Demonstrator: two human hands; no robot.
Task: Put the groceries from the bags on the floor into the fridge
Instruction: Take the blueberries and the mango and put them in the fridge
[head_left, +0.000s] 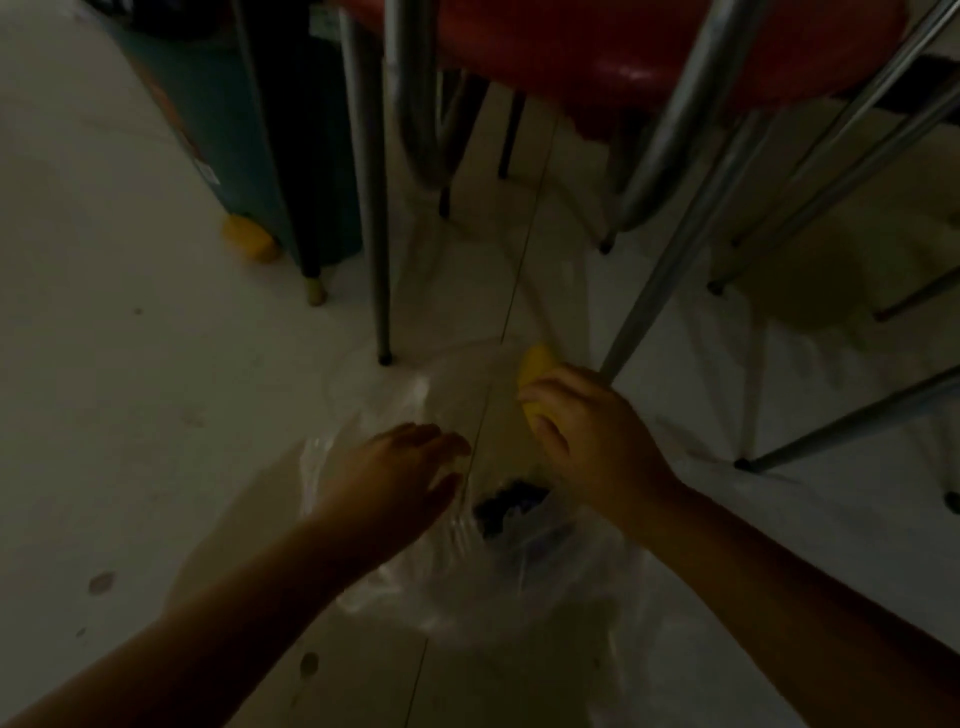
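A clear plastic bag (415, 571) lies on the pale floor in dim light, at the middle bottom. Something dark (511, 504) shows inside it, between my two hands. My right hand (587, 436) is closed around a yellow item (535, 366) just above the bag's far side. My left hand (400, 467) hovers over the bag's left part with its fingers spread, and I cannot tell whether it touches the plastic.
Red chairs (649, 47) with metal legs (376, 218) stand right behind the bag; one leg (670, 270) slants down beside my right hand. A dark cabinet (249, 135) with a yellow foot (249, 241) stands at the back left. Another clear bag (795, 280) lies at the right.
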